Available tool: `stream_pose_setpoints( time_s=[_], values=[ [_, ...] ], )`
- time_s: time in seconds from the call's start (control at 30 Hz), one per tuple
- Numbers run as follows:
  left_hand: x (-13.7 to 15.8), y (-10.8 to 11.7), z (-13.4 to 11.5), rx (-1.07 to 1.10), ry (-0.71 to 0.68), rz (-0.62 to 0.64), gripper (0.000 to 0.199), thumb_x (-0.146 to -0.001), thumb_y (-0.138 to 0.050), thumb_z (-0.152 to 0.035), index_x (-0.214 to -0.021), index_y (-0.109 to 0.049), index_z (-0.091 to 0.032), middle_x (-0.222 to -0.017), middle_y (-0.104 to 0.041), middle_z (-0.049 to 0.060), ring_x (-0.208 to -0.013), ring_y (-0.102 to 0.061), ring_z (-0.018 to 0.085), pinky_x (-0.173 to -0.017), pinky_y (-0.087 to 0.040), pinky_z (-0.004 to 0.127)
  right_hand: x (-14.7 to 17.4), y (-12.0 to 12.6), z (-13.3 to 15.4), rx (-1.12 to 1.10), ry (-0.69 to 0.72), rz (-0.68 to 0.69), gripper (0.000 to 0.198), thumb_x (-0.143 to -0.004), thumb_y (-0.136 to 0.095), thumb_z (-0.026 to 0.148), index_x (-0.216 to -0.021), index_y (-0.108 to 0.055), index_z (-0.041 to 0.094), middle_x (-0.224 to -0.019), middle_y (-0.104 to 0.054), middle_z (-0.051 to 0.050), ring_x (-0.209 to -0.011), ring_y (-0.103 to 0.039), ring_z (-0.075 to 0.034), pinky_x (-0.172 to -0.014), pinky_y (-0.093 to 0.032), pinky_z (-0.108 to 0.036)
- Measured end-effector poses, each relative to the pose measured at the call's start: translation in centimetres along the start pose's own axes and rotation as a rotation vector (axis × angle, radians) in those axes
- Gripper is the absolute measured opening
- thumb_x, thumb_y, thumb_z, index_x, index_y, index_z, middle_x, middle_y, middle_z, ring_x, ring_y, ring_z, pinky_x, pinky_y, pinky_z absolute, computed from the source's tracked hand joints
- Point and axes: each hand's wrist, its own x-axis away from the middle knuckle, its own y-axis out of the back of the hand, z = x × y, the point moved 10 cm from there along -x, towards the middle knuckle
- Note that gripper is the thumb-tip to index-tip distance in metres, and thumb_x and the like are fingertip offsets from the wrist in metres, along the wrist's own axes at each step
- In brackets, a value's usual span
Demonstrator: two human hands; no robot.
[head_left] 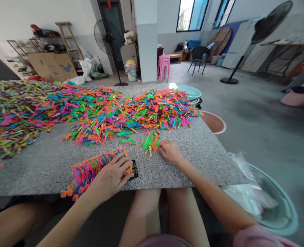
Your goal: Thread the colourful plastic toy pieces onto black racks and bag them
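L hand (112, 174) is resting over the R end of the row of toys (90, 168), just L of the black rack's (135, 168) visible end; fingers are curling over the toys, can't tell if gripping. R hand (170, 151) is lying on the worktop (193, 147), beyond & R of rack, fingers bending nr an orange toy (155, 146), grip unclear. Big toy pile (152, 109) is sitting farther behind rack.

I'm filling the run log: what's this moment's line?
left hand: on row | right hand: at loose pieces | pile: beyond, on table
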Motion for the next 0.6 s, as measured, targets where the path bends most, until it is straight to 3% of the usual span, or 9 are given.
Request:
stream_pose_setpoints(
  time_s=[0.13,0.23,0.4,0.6],
  values=[
    [0.0,-0.1,-0.1,-0.010,0.000,0.019,0.033,-0.096,-0.053,-0.035,-0.122,-0.060,-0.017,-0.125,-0.064,0.010,-0.132,-0.045,0.031,-0.105,-0.047,0.048,-1.0,-0.9,3.2,-0.032,-0.188,-0.027,0.025,-0.100,-0.041,0.029,-0.110,-0.061,0.017,-0.106,-0.070,-0.014,-0.097,-0.066,-0.022,-0.080,-0.047,-0.030],
    [0.0,-0.1,-0.1,-0.001,0.008,0.014,0.031,-0.095,-0.054,-0.033,-0.121,-0.061,-0.017,-0.126,-0.064,0.010,-0.133,-0.044,0.030,-0.107,-0.046,0.048,-2.3,-2.1,4.9,-0.037,-0.266,0.028,0.026,-0.097,-0.049,0.029,-0.115,-0.059,0.013,-0.106,-0.069,-0.019,-0.095,-0.068,-0.025,-0.076,-0.048,-0.031],
    [0.1,-0.2,0.2,0.048,0.002,0.045,0.033,-0.096,-0.052,-0.036,-0.121,-0.061,-0.017,-0.126,-0.063,0.011,-0.135,-0.043,0.030,-0.110,-0.043,0.049,-1.8,-2.4,2.5,-0.131,-0.439,0.153,0.028,-0.087,-0.062,0.027,-0.110,-0.064,0.010,-0.104,-0.071,-0.017,-0.097,-0.068,-0.026,-0.075,-0.046,-0.029],
    [0.1,0.1,0.2,0.059,-0.013,0.050,0.034,-0.097,-0.050,-0.038,-0.122,-0.060,-0.017,-0.127,-0.063,0.010,-0.135,-0.043,0.030,-0.109,-0.044,0.049,1.0,-3.1,4.0,-0.476,-0.266,0.133,0.017,-0.087,-0.060,0.032,-0.081,-0.065,0.017,-0.071,-0.067,-0.003,-0.071,-0.062,-0.016,-0.064,-0.040,-0.023]
  ],
)
